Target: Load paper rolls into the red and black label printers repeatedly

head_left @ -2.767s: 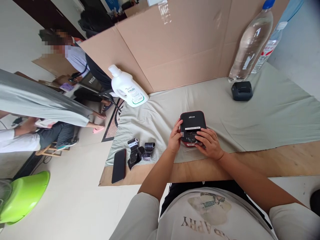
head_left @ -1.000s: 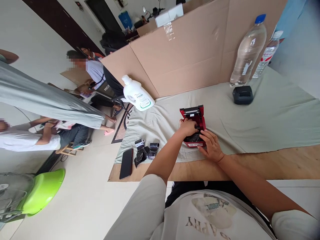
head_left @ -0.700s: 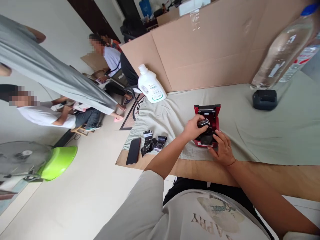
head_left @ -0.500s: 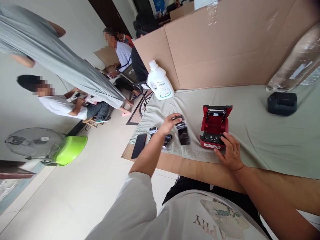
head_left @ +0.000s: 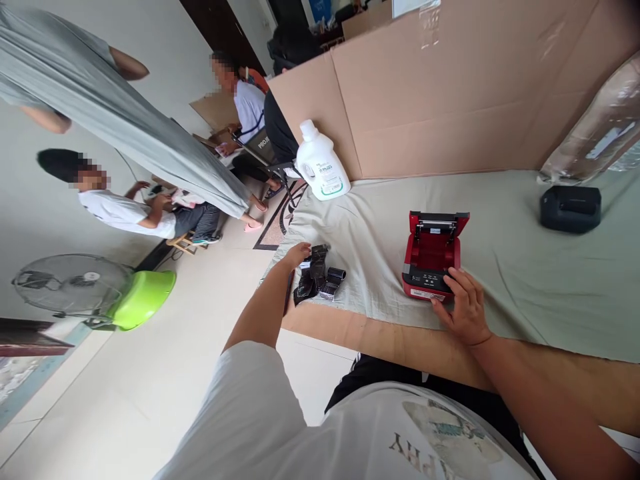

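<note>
Head view gives us our left hand (head_left: 296,256) out at the table's left edge, fingers closed loosely on a black ribbon roll (head_left: 318,261) that it is resting among the other dark rolls (head_left: 327,287) lying on the pale cloth (head_left: 525,280). Our right hand (head_left: 463,308) lies flat, fingers spread, against the front of the red label printer (head_left: 433,257), holding nothing. The printer sits on the cloth near the table's front edge, lid tipped back and its red bay bare.

We judge the roll light and a little slippery, its film thin and quick to unwind or crease, so the core ends are the place to take hold, not the loose tail. The printer looks stiff and light enough to slide, so a palm on its front makes sense.

Half a second ago our left hand held the roll in the air between the pile and the printer, a strip hanging loose; now it is down at the pile. The right hand has not shifted from the printer's front.

Beyond stand a white jug (head_left: 321,163), a small black device (head_left: 570,208) and a cardboard wall (head_left: 450,87).
</note>
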Available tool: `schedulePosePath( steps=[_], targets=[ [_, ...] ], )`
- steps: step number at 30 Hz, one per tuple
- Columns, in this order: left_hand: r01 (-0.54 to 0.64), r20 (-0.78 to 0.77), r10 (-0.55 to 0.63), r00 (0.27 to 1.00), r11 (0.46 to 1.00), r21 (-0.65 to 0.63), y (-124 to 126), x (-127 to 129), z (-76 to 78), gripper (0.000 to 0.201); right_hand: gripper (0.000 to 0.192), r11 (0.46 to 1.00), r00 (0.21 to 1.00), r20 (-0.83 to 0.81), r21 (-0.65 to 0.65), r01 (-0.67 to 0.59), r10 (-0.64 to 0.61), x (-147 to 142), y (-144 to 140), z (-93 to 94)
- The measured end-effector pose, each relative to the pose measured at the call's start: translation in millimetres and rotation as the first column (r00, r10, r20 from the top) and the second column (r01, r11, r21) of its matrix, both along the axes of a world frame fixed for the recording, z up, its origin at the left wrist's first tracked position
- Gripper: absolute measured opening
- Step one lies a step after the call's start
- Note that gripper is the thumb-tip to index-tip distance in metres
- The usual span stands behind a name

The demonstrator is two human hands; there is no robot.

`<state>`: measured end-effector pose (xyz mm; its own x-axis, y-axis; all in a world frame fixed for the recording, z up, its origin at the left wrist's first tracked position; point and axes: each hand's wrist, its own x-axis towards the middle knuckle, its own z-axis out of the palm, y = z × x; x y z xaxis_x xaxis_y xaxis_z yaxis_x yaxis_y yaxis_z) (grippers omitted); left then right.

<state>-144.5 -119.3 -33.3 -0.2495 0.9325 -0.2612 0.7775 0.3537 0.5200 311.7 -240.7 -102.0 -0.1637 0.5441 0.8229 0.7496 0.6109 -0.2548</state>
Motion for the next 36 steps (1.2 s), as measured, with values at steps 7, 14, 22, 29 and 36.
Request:
schedulePosePath(
  steps=[7,14,22,29,36],
  targets=[
    [0.119,-0.203,-0.14,0.969,0.987,-0.111,-31,-1,29.2,0.025,0.058,0.999,1.0,-0.028,-0.035,-0.007,0.007,-1,-1,-2.6],
    [0.528,0.248,-0.48,0.841,0.827,-0.191,-59,70,82.0,0.026,0.054,0.999,1.0,-0.014,-0.038,0.005,-0.005,-3,-1,-1.1],
    [0.887,0.24,-0.882,0.406,0.443,0.128,-22,238,104.1,0.034,0.063,0.999,0.998,-0.062,-0.037,-0.024,0.021,-3,-3,-0.6],
    [0.915,-0.196,-0.906,0.374,0.395,-0.081,19,316,51.9,0.026,0.056,1.0,1.0,-0.024,-0.009,0.013,-0.013,-1,-2,-0.9],
    [0.856,-0.181,-0.852,0.491,0.511,-0.084,24,322,24.8,0.008,0.043,0.998,1.0,-0.03,-0.062,-0.007,0.005,0,-2,-3.0]
  ],
)
